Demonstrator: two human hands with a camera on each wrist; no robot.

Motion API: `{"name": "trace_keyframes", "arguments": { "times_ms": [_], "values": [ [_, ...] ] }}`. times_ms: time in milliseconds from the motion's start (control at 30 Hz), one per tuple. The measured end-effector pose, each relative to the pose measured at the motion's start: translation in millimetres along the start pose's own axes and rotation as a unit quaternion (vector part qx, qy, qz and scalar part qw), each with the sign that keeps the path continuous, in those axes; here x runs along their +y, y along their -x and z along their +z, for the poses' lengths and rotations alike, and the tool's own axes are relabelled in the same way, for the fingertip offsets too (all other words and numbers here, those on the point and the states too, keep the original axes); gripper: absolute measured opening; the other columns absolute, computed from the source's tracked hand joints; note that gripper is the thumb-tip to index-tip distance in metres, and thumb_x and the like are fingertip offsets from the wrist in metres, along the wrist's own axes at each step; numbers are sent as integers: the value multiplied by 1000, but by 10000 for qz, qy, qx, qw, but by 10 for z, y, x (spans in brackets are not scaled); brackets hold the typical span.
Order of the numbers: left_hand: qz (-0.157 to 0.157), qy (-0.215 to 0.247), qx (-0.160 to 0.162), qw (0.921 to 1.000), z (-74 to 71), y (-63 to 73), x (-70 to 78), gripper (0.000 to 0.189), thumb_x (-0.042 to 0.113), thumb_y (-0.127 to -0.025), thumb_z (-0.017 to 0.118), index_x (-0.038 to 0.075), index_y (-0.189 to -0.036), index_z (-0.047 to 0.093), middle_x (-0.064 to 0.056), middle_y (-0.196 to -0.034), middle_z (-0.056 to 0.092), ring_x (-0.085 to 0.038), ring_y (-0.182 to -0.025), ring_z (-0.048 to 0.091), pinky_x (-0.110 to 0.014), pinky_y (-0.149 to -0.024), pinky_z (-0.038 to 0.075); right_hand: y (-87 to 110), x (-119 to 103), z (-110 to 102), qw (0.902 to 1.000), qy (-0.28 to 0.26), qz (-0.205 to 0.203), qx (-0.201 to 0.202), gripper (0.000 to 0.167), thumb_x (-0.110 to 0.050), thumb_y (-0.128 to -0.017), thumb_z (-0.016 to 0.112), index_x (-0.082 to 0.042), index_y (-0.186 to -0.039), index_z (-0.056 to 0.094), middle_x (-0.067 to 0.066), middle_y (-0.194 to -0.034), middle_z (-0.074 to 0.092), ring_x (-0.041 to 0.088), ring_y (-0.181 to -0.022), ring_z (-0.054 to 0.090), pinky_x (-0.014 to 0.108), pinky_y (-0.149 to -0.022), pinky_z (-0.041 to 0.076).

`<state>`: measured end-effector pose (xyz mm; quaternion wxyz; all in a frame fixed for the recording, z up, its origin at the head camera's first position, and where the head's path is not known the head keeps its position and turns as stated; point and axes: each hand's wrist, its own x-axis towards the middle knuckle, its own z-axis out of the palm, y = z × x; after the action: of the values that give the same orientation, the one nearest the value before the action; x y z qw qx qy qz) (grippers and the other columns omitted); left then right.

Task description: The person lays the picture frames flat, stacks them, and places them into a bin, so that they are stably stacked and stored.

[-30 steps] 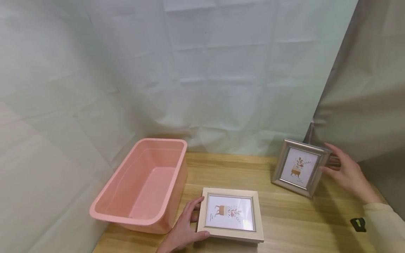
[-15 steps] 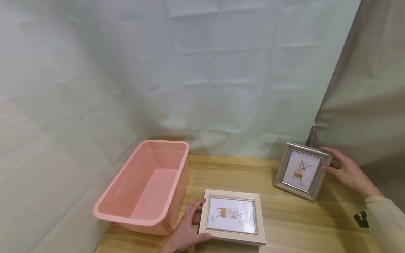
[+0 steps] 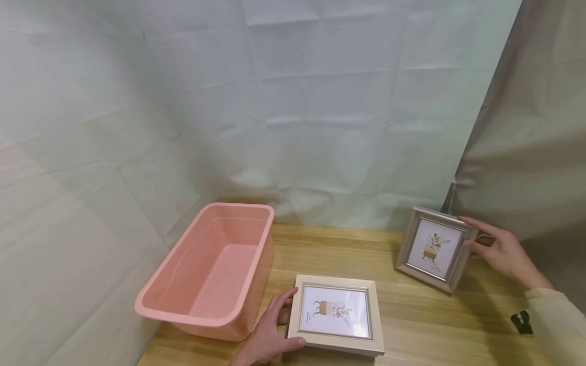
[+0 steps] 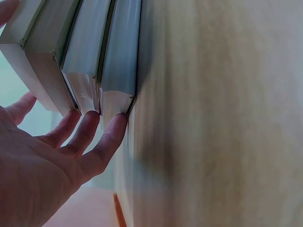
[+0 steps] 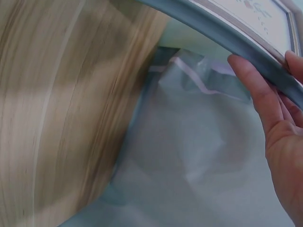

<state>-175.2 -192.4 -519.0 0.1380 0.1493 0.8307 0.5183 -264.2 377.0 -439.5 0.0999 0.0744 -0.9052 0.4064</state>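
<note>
A cream picture frame [image 3: 377, 320] lies face up on a stack of thick, book-like blocks [image 4: 118, 71], whose layers show in the left wrist view. My left hand [image 3: 270, 328] is at its left end, fingers spread. Fingertips [image 4: 116, 122] touch the ends of the layers, and the thumb reaches the near corner. At the right back, a silver picture frame [image 3: 407, 239] stands tilted on the table, its plant print facing me. My right hand [image 3: 508, 254] holds its right edge near the upper corner, thumb on the front, index finger at the upper rim. Its other fingers are partly hidden behind.
A pink plastic basin [image 3: 265, 254] stands left of the stack on the wooden table [image 3: 320, 244]. Pale sheets [image 3: 320, 127] hang behind and at both sides. A small dark item [image 3: 522, 322] lies beside the right sleeve [image 3: 554, 317].
My right hand has moved slightly left, its index finger now closer to the silver frame's upper corner. The left hand and the cream frame have kept their places; the head view has shifted slightly.
</note>
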Motion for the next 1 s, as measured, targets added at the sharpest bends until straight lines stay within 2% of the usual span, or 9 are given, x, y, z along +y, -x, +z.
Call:
{"name": "trace_keyframes", "arguments": {
  "times_ms": [100, 200, 300, 433, 533, 667, 733, 800, 1000],
  "values": [
    [-7, -6, 20, 10000, -3, -1, 2, 107, 30, -81, 94, 33, -169, 34, -18, -153, 48, -28, -126, 59, -29, -99, 55, 15, -32, 42, 9997, -150, -91, 185, 67, 6, -97, 75, -12, -159, 57, -14, -94, 78, -8, -79, 72, 26, -61, 64],
    [-16, 21, 42, 10000, -5, 2, 5, 108, 29, -80, 94, 33, -169, 34, -19, -154, 47, -30, -126, 60, -28, -98, 55, 36, -67, 76, 9989, -170, -238, 373, 69, 11, -93, 76, -11, -156, 60, -21, -89, 75, -9, -76, 71, 24, -59, 62],
    [-47, -2, 78, 10000, -5, 5, 7, 108, 29, -80, 94, 34, -169, 34, -18, -155, 47, -30, -126, 59, -28, -97, 55, 53, -114, 106, 9982, -158, -252, 527, 68, 12, -92, 76, -9, -155, 60, 0, -90, 81, -10, -76, 70, 23, -59, 62],
    [-79, -58, 119, 9999, -6, 7, 10, 108, 30, -79, 95, 35, -169, 35, -16, -156, 47, -31, -130, 57, -30, -98, 55, 102, -188, 147, 9979, -94, -80, 629, 66, 8, -95, 76, -9, -157, 59, 33, -105, 78, -14, -79, 69, 24, -60, 63],
    [-79, -60, 115, 9999, -6, 7, 16, 108, 30, -79, 95, 35, -169, 35, -15, -157, 47, -32, -132, 56, -32, -99, 55, 146, -243, 169, 9973, -306, 102, 655, 67, 4, -97, 77, -12, -159, 56, 5, -101, 84, -13, -80, 70, 25, -61, 64],
    [-74, -60, 80, 9999, -7, 6, 24, 108, 30, -79, 94, 36, -169, 34, -17, -158, 46, -33, -128, 59, -34, -95, 56, 171, -320, 198, 9907, -1040, 282, 826, 71, 4, -97, 76, -18, -162, 55, -39, -100, 68, -9, -79, 74, 22, -64, 65],
    [-67, -74, 69, 9999, -10, 1, 29, 108, 30, -80, 94, 37, -169, 33, -17, -159, 45, -34, -127, 60, -34, -94, 56, 175, -362, 228, 9828, -1514, 321, 1004, 72, 7, -96, 75, -18, -161, 56, -35, -97, 70, -8, -78, 75, 20, -64, 64],
    [-61, -78, 63, 9999, -11, -5, 36, 109, 30, -80, 94, 37, -169, 33, -17, -159, 45, -35, -126, 61, -34, -94, 56, 177, -408, 268, 9673, -2218, 326, 1182, 72, 11, -95, 75, -16, -159, 57, -27, -96, 75, -6, -79, 76, 21, -64, 64],
    [-17, -124, 73, 9999, -2, -13, 41, 109, 31, -79, 94, 36, -169, 33, -16, -158, 46, -34, -126, 60, -34, -95, 56, 227, -574, 430, 9036, -3947, 357, 1630, 69, 18, -93, 73, -10, -155, 61, -9, -98, 80, 5, -78, 79, 27, -63, 66]
  ]
}}
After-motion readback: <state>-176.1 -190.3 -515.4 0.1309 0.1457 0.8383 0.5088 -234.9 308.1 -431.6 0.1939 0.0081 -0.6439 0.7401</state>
